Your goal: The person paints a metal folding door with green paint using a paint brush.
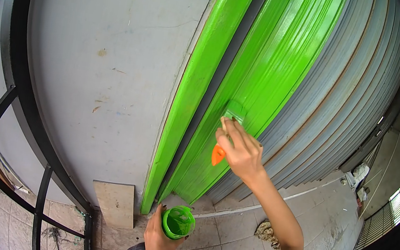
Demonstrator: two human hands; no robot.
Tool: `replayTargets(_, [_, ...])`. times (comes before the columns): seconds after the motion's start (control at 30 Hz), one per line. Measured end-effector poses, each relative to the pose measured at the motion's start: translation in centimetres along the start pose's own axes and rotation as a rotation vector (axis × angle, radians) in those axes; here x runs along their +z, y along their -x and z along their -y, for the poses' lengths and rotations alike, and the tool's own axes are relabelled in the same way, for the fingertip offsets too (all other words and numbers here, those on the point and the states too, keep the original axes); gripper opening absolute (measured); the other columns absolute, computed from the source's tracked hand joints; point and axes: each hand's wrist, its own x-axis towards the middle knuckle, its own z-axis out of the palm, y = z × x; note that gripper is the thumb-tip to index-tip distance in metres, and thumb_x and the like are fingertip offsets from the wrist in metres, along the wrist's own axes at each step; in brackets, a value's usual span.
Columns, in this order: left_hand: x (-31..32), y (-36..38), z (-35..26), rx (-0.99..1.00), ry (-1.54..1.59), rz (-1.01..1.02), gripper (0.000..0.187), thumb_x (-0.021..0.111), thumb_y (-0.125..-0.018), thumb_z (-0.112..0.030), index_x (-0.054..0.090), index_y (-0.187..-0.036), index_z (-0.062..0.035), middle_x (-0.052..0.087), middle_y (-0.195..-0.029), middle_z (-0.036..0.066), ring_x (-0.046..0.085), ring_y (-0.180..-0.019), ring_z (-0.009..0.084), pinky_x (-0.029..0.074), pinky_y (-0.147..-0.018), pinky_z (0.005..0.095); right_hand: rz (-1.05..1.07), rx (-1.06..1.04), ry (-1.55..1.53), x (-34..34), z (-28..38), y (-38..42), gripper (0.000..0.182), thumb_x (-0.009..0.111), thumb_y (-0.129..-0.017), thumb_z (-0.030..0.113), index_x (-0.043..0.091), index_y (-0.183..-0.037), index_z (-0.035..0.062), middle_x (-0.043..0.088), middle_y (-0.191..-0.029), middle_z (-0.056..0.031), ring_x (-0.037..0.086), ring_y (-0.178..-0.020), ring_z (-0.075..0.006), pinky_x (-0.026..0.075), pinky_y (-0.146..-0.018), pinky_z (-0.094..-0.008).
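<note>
My right hand point(241, 149) grips a paintbrush by its orange handle point(217, 155). The green-coated bristles point(235, 110) rest against a ribbed shutter panel point(280, 59) covered in wet-looking bright green paint. Low in the view, my left hand point(158, 237) is wrapped around a small cup of green paint point(178, 223), its mouth facing up toward me. Left of the panel, past a dark gap, runs a green door-frame strip point(205, 69).
Unpainted grey shutter slats point(337, 93) curve away on the right. A pale wall point(113, 51) and a black metal frame point(32, 117) are on the left. A board point(115, 205) leans at the wall's base. A crumpled rag point(269, 234) lies on the tiled floor point(241, 228).
</note>
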Motion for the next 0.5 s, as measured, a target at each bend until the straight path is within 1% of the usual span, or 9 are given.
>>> replayTargets(0.07, [0.0, -0.1, 0.3, 0.003, -0.002, -0.007, 0.108, 0.09, -0.046, -0.018, 0.036, -0.136, 0.0075, 0.06, -0.117, 0.021, 0.06, -0.106, 0.0353, 0.048, -0.091, 0.0405, -0.008, 0.035, 0.012, -0.5, -0.7, -1.2, 0.011, 0.065, -0.078, 0.003, 0.056, -0.083, 0.006, 0.068, -0.097, -0.0173, 0.07, -0.082, -0.0248, 0.059, -0.062, -0.0292])
replayTargets(0.17, [-0.1, 0.0, 0.2, -0.006, -0.009, 0.011, 0.107, 0.09, -0.047, -0.018, 0.036, -0.136, 0.0076, 0.06, -0.117, 0.021, 0.06, -0.106, 0.0353, 0.048, -0.09, 0.0408, 0.106, -0.076, 0.069, 2.7, 2.3, 2.7, 0.01, 0.064, -0.08, 0.006, 0.054, -0.08, 0.0062, 0.067, -0.095, -0.0186, 0.07, -0.082, -0.0258, 0.059, -0.061, -0.0306])
replayTargets(0.23, [-0.3, 0.0, 0.1, -0.005, 0.011, 0.011, 0.107, 0.09, -0.047, -0.017, 0.036, -0.136, 0.0075, 0.06, -0.117, 0.021, 0.06, -0.105, 0.0354, 0.048, -0.09, 0.041, 0.227, -0.077, -0.051, 4.3, 5.4, 6.4, 0.011, 0.063, -0.081, 0.008, 0.052, -0.079, 0.0065, 0.067, -0.094, -0.0189, 0.07, -0.082, -0.0262, 0.059, -0.06, -0.0312])
replayTargets(0.33, [-0.5, -0.1, 0.2, -0.007, 0.034, 0.017, 0.106, 0.09, -0.047, -0.017, 0.037, -0.135, 0.0077, 0.06, -0.117, 0.021, 0.06, -0.105, 0.0355, 0.048, -0.09, 0.0412, 0.295, -0.094, -0.179, 4.5, 7.3, 7.6, 0.011, 0.065, -0.078, 0.006, 0.055, -0.084, 0.0066, 0.068, -0.094, -0.0173, 0.071, -0.081, -0.0265, 0.059, -0.053, -0.0296])
replayTargets(0.37, [-0.6, -0.1, 0.3, -0.009, 0.041, 0.021, 0.106, 0.09, -0.047, -0.016, 0.037, -0.135, 0.0077, 0.06, -0.117, 0.021, 0.06, -0.105, 0.0356, 0.048, -0.09, 0.0413, 0.269, -0.082, -0.145, 4.7, 6.7, 7.5, 0.011, 0.065, -0.078, 0.007, 0.055, -0.083, 0.0065, 0.068, -0.094, -0.0179, 0.071, -0.081, -0.0261, 0.059, -0.054, -0.0295])
replayTargets(0.43, [-0.5, -0.2, 0.3, -0.013, 0.035, 0.011, 0.105, 0.09, -0.046, -0.017, 0.038, -0.135, 0.0078, 0.06, -0.116, 0.021, 0.06, -0.105, 0.0357, 0.048, -0.09, 0.0411, 0.224, -0.06, -0.076, 3.4, 4.0, 4.4, 0.012, 0.064, -0.079, 0.008, 0.053, -0.081, 0.0064, 0.067, -0.093, -0.0191, 0.07, -0.081, -0.0253, 0.058, -0.056, -0.0295])
replayTargets(0.5, [-0.5, -0.2, 0.4, -0.011, 0.034, 0.009, 0.105, 0.09, -0.046, -0.017, 0.038, -0.134, 0.0079, 0.06, -0.116, 0.021, 0.06, -0.105, 0.0357, 0.048, -0.09, 0.0409, 0.144, 0.001, -0.004, 1.8, 1.2, 1.0, 0.011, 0.064, -0.078, 0.006, 0.053, -0.081, 0.0065, 0.067, -0.095, -0.0192, 0.07, -0.08, -0.0249, 0.057, -0.055, -0.029])
